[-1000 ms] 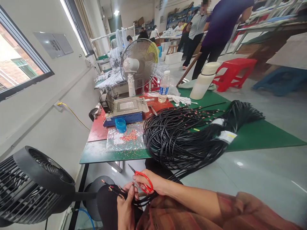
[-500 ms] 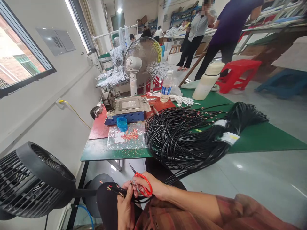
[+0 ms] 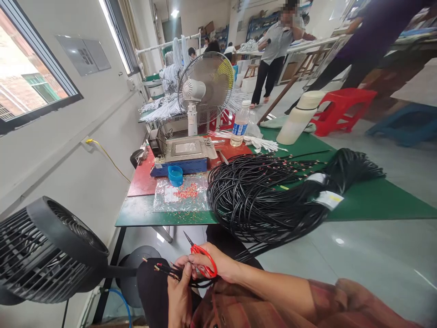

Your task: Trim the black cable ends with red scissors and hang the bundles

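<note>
Above my lap, my left hand is closed round several black cables, whose stripped ends with small coloured wires stick out to the left. My right hand grips red-handled scissors, the pointed blades aimed up and left, away from the cables. Its thumb and fingertips meet my left fingers at the cables; what exactly they pinch is hidden. From my hands the cables run right, toward a big coiled bundle of black cable that lies on the green table and hangs over its front edge.
On the table are a clear plastic bag with red and yellow scraps, a blue cup, a blue-based heating device, a drink bottle and a pale flask. A black fan stands close at left. People stand beyond the table.
My hands stay nearly in place, with the fingers shifting slightly at the cables. The view has tilted a little. In the background, a person in purple has moved right.
</note>
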The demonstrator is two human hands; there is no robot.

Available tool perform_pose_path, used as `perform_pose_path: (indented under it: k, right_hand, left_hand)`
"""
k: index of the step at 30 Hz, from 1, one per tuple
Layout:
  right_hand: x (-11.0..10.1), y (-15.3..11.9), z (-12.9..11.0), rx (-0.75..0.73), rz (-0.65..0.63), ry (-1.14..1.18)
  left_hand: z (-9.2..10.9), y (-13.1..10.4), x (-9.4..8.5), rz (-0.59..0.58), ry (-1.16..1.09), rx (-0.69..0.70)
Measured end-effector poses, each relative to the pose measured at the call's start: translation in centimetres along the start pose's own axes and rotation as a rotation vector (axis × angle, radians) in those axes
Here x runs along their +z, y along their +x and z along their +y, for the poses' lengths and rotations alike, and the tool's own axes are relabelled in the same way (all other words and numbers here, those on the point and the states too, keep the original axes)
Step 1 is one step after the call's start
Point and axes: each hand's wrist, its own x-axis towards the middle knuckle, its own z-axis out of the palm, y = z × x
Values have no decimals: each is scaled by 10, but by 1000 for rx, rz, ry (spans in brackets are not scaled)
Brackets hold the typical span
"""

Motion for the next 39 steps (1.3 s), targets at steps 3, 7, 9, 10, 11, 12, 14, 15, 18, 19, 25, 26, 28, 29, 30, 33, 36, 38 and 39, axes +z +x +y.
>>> perform_pose_path:
  k: [3,7,9,10,11,12,14,15,18,19,25,26,28,29,30,33,36,38,39]
  right_hand:
    - [3,-2,3,-55,59,-32]
    - [6,-4,7,-113,123,-92]
    - [6,-5,8,-111,134,-114]
    - [6,-5,9,-106,135,-118]
    - [6,-5,9,-98,135,-114]
    - [6,-5,10,-86,135,-102]
    - [6,-4,11,-61,144,-67]
    - [6,-4,11,-52,150,-54]
    - [5,-3,11,-44,169,-62]
    - [4,-3,11,-47,170,-77]
    - [4,-4,9,-20,164,-89]
    - [5,-4,9,-15,161,-73]
    - [6,-5,7,-11,142,-47]
    - [7,-6,7,-10,131,-41]
    - [7,-6,6,-7,123,-39]
    - [7,-5,7,2,116,-44]
    - [5,-1,8,44,138,24]
    - [3,2,8,101,145,80]
    - [2,4,7,127,144,96]
  left_hand:
    - [0,-1,2,13,-14,4]
    - [0,-1,4,52,-40,0]
    - [1,-1,5,53,-40,15]
    - [0,0,5,50,-42,23]
    - [0,0,5,49,-48,26]
    - [0,0,5,49,-55,24]
    - [-1,1,4,51,-54,26]
    - [-1,1,3,49,-39,36]
    - [-1,1,2,42,34,78]
    - [-1,1,2,43,51,83]
    - [0,-1,3,64,65,81]
    - [-1,0,3,54,57,83]
    - [-2,0,1,33,31,82]
    - [-3,0,0,27,15,77]
    - [-4,1,0,28,0,70]
    - [-3,1,0,47,-26,50]
    - [0,-1,2,54,-32,47]
    - [2,-2,4,59,-41,42]
    - [2,-2,5,63,-46,38]
